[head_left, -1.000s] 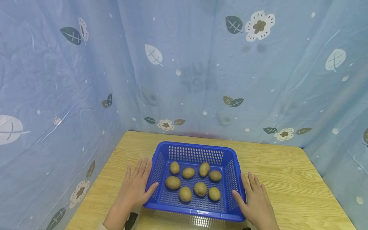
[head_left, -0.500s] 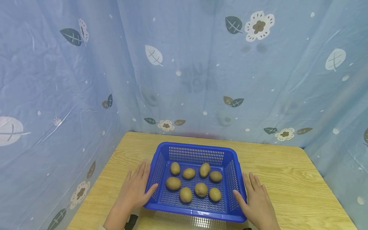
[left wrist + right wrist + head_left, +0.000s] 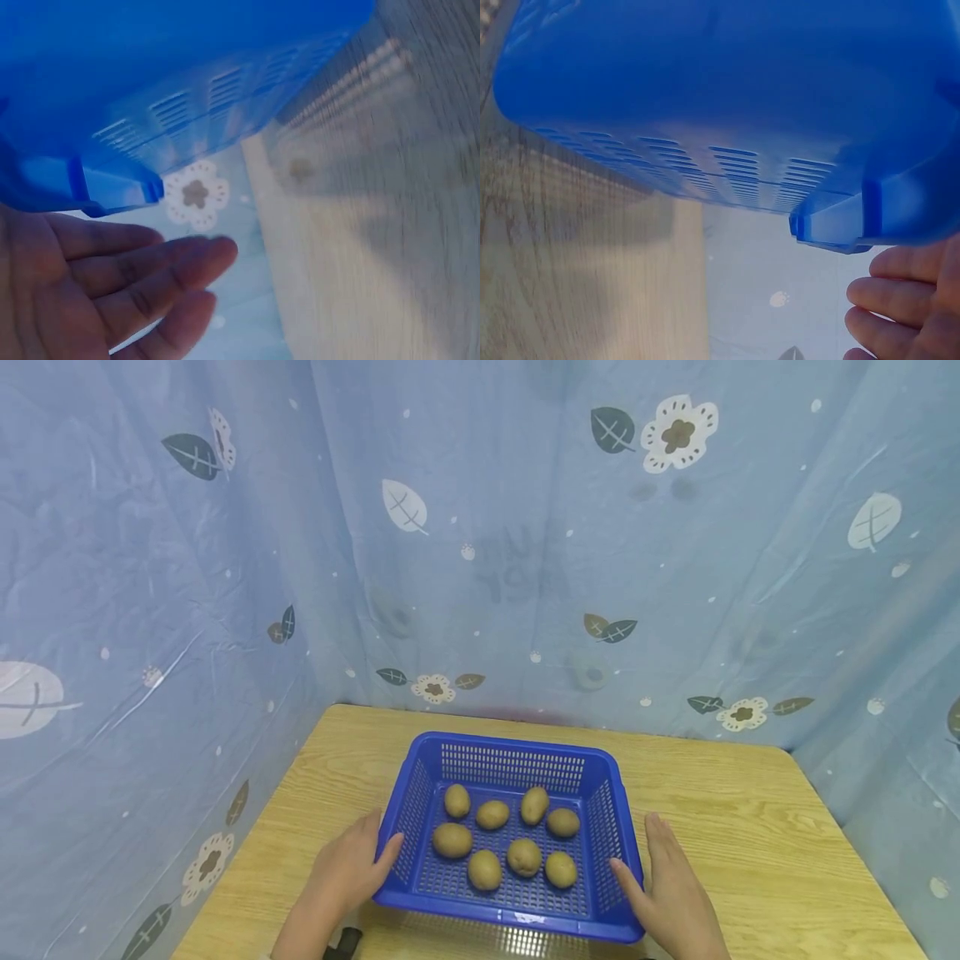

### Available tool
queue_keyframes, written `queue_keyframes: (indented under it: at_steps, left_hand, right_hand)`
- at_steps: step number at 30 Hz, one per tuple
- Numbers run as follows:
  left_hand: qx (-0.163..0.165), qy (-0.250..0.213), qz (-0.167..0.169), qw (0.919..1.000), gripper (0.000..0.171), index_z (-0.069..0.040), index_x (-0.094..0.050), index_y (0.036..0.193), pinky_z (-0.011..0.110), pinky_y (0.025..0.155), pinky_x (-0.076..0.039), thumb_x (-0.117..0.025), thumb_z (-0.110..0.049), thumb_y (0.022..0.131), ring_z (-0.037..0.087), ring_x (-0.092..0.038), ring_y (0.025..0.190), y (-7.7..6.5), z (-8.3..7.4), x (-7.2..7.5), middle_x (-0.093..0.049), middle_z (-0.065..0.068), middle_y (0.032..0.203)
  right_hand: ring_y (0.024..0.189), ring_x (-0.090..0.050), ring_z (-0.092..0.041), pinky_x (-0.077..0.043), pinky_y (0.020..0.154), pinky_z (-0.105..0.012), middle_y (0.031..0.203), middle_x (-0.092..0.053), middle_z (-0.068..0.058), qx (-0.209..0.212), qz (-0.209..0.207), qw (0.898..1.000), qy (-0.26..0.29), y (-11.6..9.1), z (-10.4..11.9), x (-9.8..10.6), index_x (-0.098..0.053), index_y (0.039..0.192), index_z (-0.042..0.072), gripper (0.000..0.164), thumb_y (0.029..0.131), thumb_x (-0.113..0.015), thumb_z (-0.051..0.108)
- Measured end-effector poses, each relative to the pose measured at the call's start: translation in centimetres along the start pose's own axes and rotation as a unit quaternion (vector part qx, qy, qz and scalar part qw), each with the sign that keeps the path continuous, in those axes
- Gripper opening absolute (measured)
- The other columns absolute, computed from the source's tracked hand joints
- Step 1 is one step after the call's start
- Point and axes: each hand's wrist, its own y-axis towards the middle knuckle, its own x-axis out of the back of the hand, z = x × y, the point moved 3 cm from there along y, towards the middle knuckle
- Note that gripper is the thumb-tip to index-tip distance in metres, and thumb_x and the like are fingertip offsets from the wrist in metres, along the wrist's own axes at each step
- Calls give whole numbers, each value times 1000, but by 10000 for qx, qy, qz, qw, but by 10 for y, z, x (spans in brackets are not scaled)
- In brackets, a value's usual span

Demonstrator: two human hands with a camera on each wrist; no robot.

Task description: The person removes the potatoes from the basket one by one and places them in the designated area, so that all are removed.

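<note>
A blue plastic basket with slotted walls sits on the table in the head view. Several potatoes lie apart from each other on its floor. At the basket's left side is my left hand, its thumb reaching over the rim and its fingers outside. My right hand mirrors it on the right, thumb tip over the rim. In the left wrist view, the slightly bent fingers lie beside the rim, not curled round it. The right wrist view has loosely extended fingers near the rim corner.
The wooden table extends to both sides of the basket. Blue curtains with leaf and flower prints hang behind the table and at its sides. A black strap is at my left wrist.
The fingers of both hands have drawn together and turned more edge-on outside the basket walls; the left hand has lowered slightly. The basket and potatoes stay in place.
</note>
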Motion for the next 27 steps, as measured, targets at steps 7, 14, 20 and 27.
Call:
queue_keyframes:
  at_steps: [7,14,20,27]
  left_hand:
    - [302,-950,114,9950,40,-3,-55,126,47,88,-50,-52,-28,95,24,-65,99,2,-1,-3,-67,9,108]
    - [591,-1982,288,9780,40,6,-51,128,28,63,-54,-52,-16,94,8,-61,70,4,-2,-2,-67,7,91]
    - [924,-2655,339,9591,39,12,-49,126,23,50,-50,-50,-11,93,12,-59,59,5,1,-1,-61,7,74]
    - [1102,-3081,298,9445,33,13,-54,117,26,54,-52,-54,-8,91,14,-61,62,8,6,-2,-62,8,76]
  right_hand:
    - [136,-26,-47,-28,102,-62,148,-27,-31,-3,-87,9999,71,-1,1,4,-20,147,-5,86,90,-57,48]
    - [133,-29,-50,-29,101,-63,148,-28,-32,29,-69,9999,143,0,3,7,-21,147,-5,86,90,-57,49]
    - [129,-35,-52,-31,100,-63,145,-33,-32,4,-146,9997,170,0,4,9,-26,145,-6,85,89,-60,47]
    - [127,-36,-53,-32,99,-64,143,-34,-34,-122,-20,9995,291,0,7,13,-25,145,-6,84,89,-61,45]
